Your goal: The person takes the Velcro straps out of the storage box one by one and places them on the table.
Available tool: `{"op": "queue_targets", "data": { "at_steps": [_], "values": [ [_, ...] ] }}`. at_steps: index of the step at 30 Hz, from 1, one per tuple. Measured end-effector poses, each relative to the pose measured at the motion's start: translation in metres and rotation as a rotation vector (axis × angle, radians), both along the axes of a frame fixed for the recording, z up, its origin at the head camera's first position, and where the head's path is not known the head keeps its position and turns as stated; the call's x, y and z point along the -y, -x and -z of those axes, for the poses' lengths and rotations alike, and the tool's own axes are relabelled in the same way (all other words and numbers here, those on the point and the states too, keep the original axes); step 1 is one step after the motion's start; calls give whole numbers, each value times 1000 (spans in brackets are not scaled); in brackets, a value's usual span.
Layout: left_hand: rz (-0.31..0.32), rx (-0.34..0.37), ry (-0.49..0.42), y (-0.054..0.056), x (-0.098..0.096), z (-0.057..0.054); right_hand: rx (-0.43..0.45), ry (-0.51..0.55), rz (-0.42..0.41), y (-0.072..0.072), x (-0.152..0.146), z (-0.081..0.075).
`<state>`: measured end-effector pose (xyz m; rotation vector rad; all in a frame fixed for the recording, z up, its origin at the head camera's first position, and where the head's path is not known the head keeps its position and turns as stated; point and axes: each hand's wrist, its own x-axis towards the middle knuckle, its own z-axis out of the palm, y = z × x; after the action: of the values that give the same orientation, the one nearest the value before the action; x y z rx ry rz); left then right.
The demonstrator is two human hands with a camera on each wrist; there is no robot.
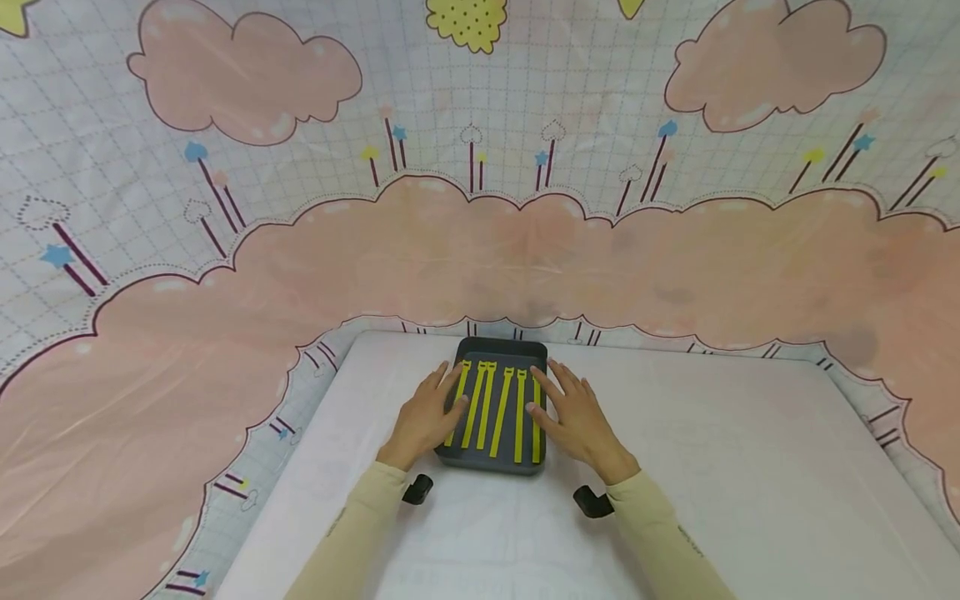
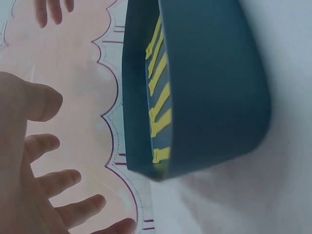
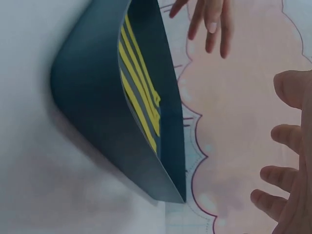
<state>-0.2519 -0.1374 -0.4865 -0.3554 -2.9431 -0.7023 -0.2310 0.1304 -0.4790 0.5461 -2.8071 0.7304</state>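
On the white counter (image 1: 750, 467), six yellow straps (image 1: 502, 412) were contained in a dark tray (image 1: 491, 468), presumably to be kept together. Their long axes, like the tray's, were aligned roughly near to far, with heads at the far end. At the tray's sides, the left hand (image 1: 425, 417) and right hand (image 1: 588, 423) were held with fingers spread apart, nothing gripped.

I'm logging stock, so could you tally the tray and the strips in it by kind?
Yellow strips: 6
Dark tray: 1
Total: 7
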Motion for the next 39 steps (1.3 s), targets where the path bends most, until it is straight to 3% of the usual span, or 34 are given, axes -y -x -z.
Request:
{"op": "queue_targets", "data": {
  "at_steps": [12, 19, 27, 34, 39],
  "values": [
    [-84, 80, -255, 2, 18, 13, -17, 16, -71, -1, 26, 3],
    [-86, 144, -404, 4, 23, 21, -58, -31, -133, 1, 39, 0],
    [-91, 243, -449, 4, 26, 26, -116, -133, -203, 6, 46, -1],
    [-56, 247, -458, 0, 26, 26, -157, -190, -248, 11, 51, -4],
    [-59, 247, -467, -2, 25, 24, -165, -292, -297, 16, 56, -8]
  ]
}}
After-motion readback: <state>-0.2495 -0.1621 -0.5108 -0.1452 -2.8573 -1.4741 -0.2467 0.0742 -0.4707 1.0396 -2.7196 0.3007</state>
